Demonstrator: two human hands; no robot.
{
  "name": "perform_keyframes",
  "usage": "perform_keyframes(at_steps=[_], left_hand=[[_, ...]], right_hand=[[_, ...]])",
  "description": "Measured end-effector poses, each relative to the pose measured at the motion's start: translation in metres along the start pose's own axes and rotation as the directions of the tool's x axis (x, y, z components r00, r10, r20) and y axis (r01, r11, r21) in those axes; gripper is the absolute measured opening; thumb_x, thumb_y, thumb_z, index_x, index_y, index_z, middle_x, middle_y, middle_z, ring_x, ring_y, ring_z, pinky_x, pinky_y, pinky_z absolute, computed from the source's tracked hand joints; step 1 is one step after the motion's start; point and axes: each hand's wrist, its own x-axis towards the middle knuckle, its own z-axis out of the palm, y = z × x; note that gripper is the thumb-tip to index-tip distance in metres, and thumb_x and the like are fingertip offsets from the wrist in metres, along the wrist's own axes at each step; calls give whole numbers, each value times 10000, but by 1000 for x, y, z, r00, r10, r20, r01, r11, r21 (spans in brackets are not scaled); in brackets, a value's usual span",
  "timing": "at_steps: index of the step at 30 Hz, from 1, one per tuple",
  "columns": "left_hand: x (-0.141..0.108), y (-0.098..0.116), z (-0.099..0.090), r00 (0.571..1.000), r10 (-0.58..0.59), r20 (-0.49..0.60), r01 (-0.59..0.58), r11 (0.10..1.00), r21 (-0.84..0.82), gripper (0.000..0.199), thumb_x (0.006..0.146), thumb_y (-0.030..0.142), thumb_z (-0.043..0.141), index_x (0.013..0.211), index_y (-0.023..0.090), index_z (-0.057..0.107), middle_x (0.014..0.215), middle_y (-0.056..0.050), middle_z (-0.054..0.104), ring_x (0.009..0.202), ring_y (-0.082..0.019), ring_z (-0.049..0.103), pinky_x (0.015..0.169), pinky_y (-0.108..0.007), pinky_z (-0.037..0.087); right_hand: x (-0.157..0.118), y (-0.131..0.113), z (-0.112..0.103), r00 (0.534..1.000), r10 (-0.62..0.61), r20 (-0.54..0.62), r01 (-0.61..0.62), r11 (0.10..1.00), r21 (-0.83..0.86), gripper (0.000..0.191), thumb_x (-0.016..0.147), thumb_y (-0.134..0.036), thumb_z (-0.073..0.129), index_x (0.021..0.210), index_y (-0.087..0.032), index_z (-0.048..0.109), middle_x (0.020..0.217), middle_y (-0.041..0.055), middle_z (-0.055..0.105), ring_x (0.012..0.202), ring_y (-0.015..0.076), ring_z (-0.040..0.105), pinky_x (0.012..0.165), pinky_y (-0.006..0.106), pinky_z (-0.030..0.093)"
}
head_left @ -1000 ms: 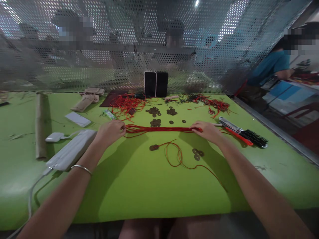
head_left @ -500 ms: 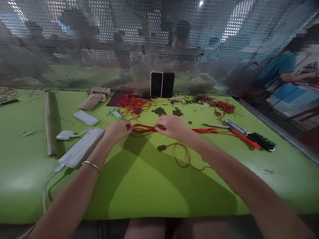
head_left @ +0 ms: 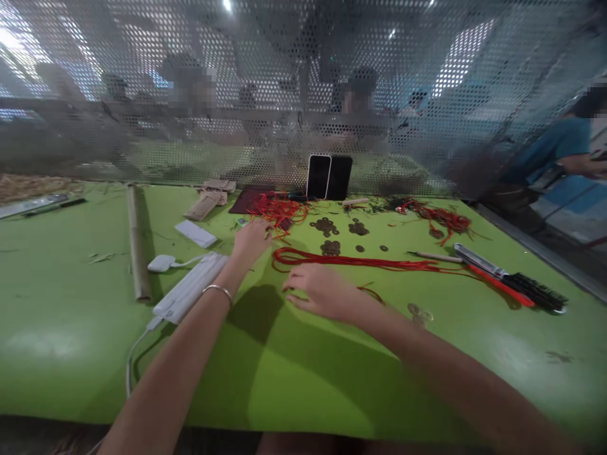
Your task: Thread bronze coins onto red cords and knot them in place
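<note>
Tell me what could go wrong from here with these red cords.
The left hand is close to the tangled red threads; a finger might snag them.
The right forearm crosses the loose cord; sliding it could drag that cord along.
The cord bundle lies right below a coin pile; shifting it might scatter coins.

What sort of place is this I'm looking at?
Probably a handicraft workshop: looped red cords and small piles of coin-like discs lie on a green table, with tangled red thread heaped farther back.
</note>
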Motion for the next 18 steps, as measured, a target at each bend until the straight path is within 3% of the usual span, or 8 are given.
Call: perform_keyframes(at_steps=[4,8,12,15,18], left_hand=[[42,1,11,999,-44,-6,44,999,26,301,877,216,430,1109,190,620,1142,-102,614,1084,-236,553,896,-332,445],[78,2,21,995,-58,75,53,996,65,260,902,274,498,1117,158,588,1136,-98,598,1055,-216,563,893,-392,463],[95,-3,24,984,-88,155,73,992,103,288,881,365,547,1034,126,599,1029,-74,624,933,-187,603,840,-407,492],[102,-12,8,986,-100,133,86,991,105,230,851,343,580,971,165,662,946,-56,671,883,-191,623,793,-350,491],[108,-24,-31,992,-122,43,118,988,100,174,797,328,620,911,239,717,890,-18,709,849,-193,633,735,-265,465]], right_hand=[[-20,-12,10,997,46,-64,-40,995,96,188,882,-223,518,971,-180,677,879,39,676,749,141,582,657,271,451],[-26,-8,27,994,46,-101,-45,999,11,162,851,-183,537,919,-176,683,818,27,671,724,143,575,623,262,404],[-29,-4,39,992,15,-123,-23,997,-69,173,869,-214,508,908,-186,674,787,18,664,688,139,564,612,264,367],[-31,-2,40,994,0,-106,-8,997,-78,180,877,-226,493,911,-188,665,802,13,667,697,140,564,632,270,364],[-32,-1,37,998,4,-60,-7,999,-49,183,878,-214,485,923,-181,659,815,19,667,707,137,562,645,269,361]])
